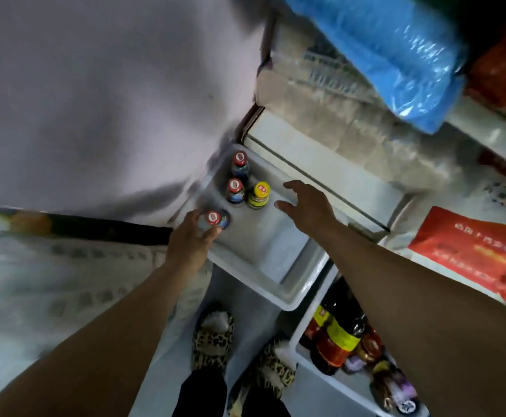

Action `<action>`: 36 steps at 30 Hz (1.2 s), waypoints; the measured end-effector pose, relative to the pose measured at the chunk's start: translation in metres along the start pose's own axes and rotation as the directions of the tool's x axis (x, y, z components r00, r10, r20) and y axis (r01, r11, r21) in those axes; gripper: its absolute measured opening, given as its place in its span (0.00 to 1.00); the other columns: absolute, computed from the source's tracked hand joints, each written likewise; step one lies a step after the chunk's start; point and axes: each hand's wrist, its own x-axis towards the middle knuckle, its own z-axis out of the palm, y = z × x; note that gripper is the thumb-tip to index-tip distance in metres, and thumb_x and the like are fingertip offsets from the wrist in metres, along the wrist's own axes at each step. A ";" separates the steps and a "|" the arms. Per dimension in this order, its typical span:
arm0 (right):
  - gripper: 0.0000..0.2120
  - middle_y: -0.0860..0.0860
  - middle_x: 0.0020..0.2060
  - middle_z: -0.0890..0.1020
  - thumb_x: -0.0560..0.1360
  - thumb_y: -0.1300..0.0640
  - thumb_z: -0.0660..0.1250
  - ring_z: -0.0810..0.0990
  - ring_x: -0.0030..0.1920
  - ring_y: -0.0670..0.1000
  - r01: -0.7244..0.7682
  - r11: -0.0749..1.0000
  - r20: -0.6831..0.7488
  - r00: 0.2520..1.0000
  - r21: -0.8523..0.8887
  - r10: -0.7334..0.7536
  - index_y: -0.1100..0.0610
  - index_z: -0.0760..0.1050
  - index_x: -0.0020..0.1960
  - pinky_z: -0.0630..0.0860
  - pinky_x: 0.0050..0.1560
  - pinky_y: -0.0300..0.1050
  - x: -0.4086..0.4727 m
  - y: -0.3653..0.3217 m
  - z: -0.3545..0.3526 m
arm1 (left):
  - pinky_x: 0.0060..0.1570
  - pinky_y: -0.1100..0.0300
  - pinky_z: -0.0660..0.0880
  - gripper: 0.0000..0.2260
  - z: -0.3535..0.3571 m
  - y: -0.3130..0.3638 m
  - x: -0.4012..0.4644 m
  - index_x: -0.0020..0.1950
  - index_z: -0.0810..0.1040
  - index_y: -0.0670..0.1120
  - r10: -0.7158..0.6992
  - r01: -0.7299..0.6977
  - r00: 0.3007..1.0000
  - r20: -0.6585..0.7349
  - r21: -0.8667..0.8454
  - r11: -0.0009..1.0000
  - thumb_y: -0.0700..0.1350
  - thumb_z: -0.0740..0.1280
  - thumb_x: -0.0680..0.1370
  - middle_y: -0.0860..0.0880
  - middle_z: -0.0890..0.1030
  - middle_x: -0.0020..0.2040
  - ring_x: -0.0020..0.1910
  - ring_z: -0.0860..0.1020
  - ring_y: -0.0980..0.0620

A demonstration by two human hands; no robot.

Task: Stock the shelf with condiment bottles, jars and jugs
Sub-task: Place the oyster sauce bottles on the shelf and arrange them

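A white shelf (263, 254) juts out below me, beside the wall. My left hand (190, 239) grips a dark bottle with a red cap (215, 218) at the shelf's near left edge. Two more red-capped bottles (236, 189) (240, 164) stand in a row behind it. A yellow-capped jar (259, 194) stands to their right. My right hand (307, 203) hovers above the shelf right of the jar, fingers spread, holding nothing.
A lower shelf (302, 350) at bottom right holds several dark jugs and bottles (340, 329). Blue plastic bags (396, 55) and red packets (474, 251) fill shelves on the right. A pale wall (95, 85) stands on the left. My slippered feet (212, 338) are on the floor below.
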 end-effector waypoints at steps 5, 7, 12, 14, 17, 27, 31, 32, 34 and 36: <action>0.29 0.52 0.69 0.74 0.75 0.51 0.73 0.72 0.69 0.54 0.085 0.993 -0.055 0.995 0.077 -0.081 0.51 0.67 0.74 0.68 0.67 0.48 0.047 0.022 0.046 | 0.64 0.48 0.71 0.24 0.043 -0.035 0.040 0.72 0.69 0.47 0.009 -0.014 0.999 -0.038 -0.136 0.991 0.46 0.70 0.78 0.44 0.77 0.66 0.64 0.75 0.43; 0.29 0.52 0.68 0.76 0.75 0.54 0.74 0.73 0.68 0.52 0.121 0.985 -0.066 0.991 0.122 -0.113 0.52 0.69 0.73 0.69 0.67 0.48 0.059 0.027 0.059 | 0.62 0.48 0.73 0.21 0.055 -0.043 0.050 0.70 0.71 0.50 0.013 -0.029 0.997 -0.080 -0.208 0.978 0.45 0.69 0.78 0.47 0.79 0.62 0.61 0.77 0.46; 0.26 0.51 0.62 0.81 0.73 0.56 0.75 0.76 0.64 0.52 0.193 0.955 -0.118 0.978 0.224 -0.170 0.54 0.74 0.69 0.72 0.64 0.48 0.077 0.033 0.075 | 0.54 0.63 0.73 0.17 0.068 -0.053 0.066 0.65 0.74 0.56 0.029 -0.066 0.989 -0.143 -0.262 0.963 0.45 0.70 0.77 0.56 0.78 0.51 0.52 0.77 0.55; 0.25 0.51 0.61 0.81 0.73 0.56 0.76 0.77 0.63 0.51 0.196 0.948 -0.121 0.978 0.252 -0.170 0.54 0.75 0.68 0.72 0.59 0.42 0.083 0.034 0.079 | 0.50 0.71 0.71 0.17 0.070 -0.056 0.071 0.64 0.75 0.56 0.033 -0.068 0.991 -0.131 -0.273 0.960 0.45 0.71 0.77 0.56 0.79 0.51 0.52 0.77 0.57; 0.26 0.52 0.63 0.80 0.72 0.56 0.76 0.76 0.64 0.51 0.176 0.940 -0.149 0.979 0.291 -0.138 0.57 0.75 0.68 0.70 0.58 0.38 0.082 0.033 0.084 | 0.47 0.80 0.68 0.17 0.067 -0.056 0.073 0.64 0.77 0.51 0.070 -0.101 0.989 -0.128 -0.256 0.961 0.42 0.71 0.76 0.54 0.80 0.53 0.53 0.77 0.55; 0.20 0.54 0.61 0.81 0.75 0.54 0.73 0.76 0.64 0.54 -0.004 0.939 -0.050 0.999 0.343 0.022 0.57 0.77 0.66 0.71 0.65 0.51 -0.023 0.018 0.016 | 0.57 0.53 0.77 0.22 -0.007 0.012 -0.003 0.56 0.81 0.49 0.205 -0.180 0.975 0.087 -0.237 0.955 0.58 0.70 0.66 0.50 0.84 0.49 0.53 0.81 0.51; 0.16 0.54 0.55 0.83 0.76 0.57 0.73 0.79 0.59 0.54 -0.045 0.921 -0.022 0.998 0.387 0.058 0.59 0.78 0.62 0.75 0.62 0.53 -0.103 -0.002 -0.041 | 0.59 0.47 0.77 0.19 -0.050 0.066 -0.060 0.48 0.80 0.57 0.226 -0.167 0.955 0.192 -0.280 0.945 0.63 0.69 0.61 0.50 0.85 0.49 0.53 0.82 0.51; 0.15 0.53 0.54 0.83 0.76 0.57 0.73 0.80 0.59 0.54 -0.037 0.917 -0.029 0.998 0.397 0.053 0.58 0.78 0.61 0.75 0.61 0.51 -0.124 -0.009 -0.056 | 0.59 0.47 0.77 0.19 -0.060 0.083 -0.075 0.48 0.80 0.58 0.245 -0.179 0.945 0.215 -0.286 0.941 0.63 0.69 0.61 0.51 0.85 0.50 0.53 0.82 0.52; 0.13 0.50 0.51 0.82 0.76 0.55 0.73 0.80 0.57 0.52 -0.032 0.914 -0.064 0.996 0.404 0.063 0.56 0.78 0.59 0.74 0.55 0.44 -0.165 -0.026 -0.090 | 0.60 0.49 0.76 0.22 -0.082 0.120 -0.106 0.53 0.81 0.55 0.278 -0.209 0.926 0.255 -0.267 0.941 0.62 0.71 0.63 0.50 0.85 0.52 0.55 0.81 0.51; 0.11 0.50 0.47 0.83 0.75 0.53 0.73 0.81 0.52 0.53 -0.018 0.917 -0.117 0.991 0.399 0.071 0.55 0.78 0.55 0.75 0.50 0.45 -0.205 -0.045 -0.128 | 0.56 0.58 0.77 0.19 -0.104 0.160 -0.135 0.56 0.82 0.50 0.321 -0.242 0.902 0.289 -0.276 0.930 0.56 0.74 0.69 0.49 0.84 0.53 0.54 0.81 0.52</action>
